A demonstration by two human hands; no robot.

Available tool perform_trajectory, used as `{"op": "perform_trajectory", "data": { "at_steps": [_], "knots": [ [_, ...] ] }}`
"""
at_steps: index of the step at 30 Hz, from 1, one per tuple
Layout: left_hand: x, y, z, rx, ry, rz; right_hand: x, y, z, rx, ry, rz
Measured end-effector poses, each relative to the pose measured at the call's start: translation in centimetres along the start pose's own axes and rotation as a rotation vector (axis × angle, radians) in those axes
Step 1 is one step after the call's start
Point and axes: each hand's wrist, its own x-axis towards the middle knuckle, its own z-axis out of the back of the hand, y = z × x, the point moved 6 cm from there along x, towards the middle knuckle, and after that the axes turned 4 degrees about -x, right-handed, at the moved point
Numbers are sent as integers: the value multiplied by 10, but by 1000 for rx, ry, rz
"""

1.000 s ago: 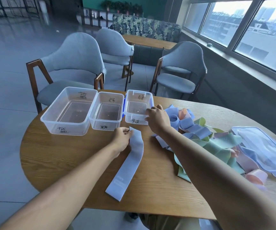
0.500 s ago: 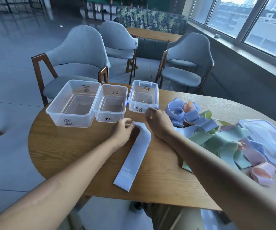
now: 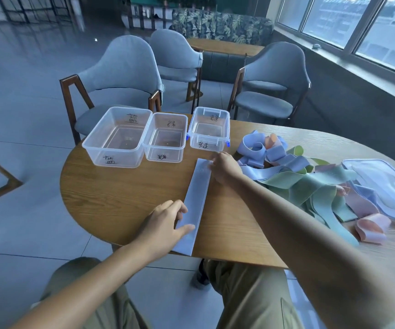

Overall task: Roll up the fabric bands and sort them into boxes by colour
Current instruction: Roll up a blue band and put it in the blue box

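Head view: pale blue band (image 3: 197,205) flattened on table (image 3: 120,193) for rolling, left hand (image 3: 165,224) pressing near end with loose fingers, right hand (image 3: 225,168) pinning far end, grip unclear.

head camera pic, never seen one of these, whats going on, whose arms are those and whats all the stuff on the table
There is no machine here. The picture comes from a camera worn on a person's head, looking forward and down, so the two arms reaching in from the bottom are that person's own.

On the round wooden table stand three clear plastic boxes in a row, each with handwriting on it; nothing shows inside them. To the right lies a loose pile of fabric bands in blue, green and pink, and beyond it a clear lid.

One pale blue band is laid out flat and straight in front of the person. The left hand rests with straight fingers on its near end, and the right hand touches its far end by the boxes. It is not rolled yet.
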Motion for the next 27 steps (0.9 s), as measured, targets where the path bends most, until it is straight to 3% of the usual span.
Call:
{"op": "perform_trajectory", "data": {
  "at_steps": [9, 17, 27],
  "knots": [
    [-31, -4, 1, -83, 184, -158, 11, 7, -1, -162, -31, -62],
    [-27, -12, -9, -36, 44, -278, 26, 10, 5, -132, -99, -64],
    [-24, -17, -11, -20, 4, -319, 22, 9, 4, -77, -164, -50]
  ]
}}
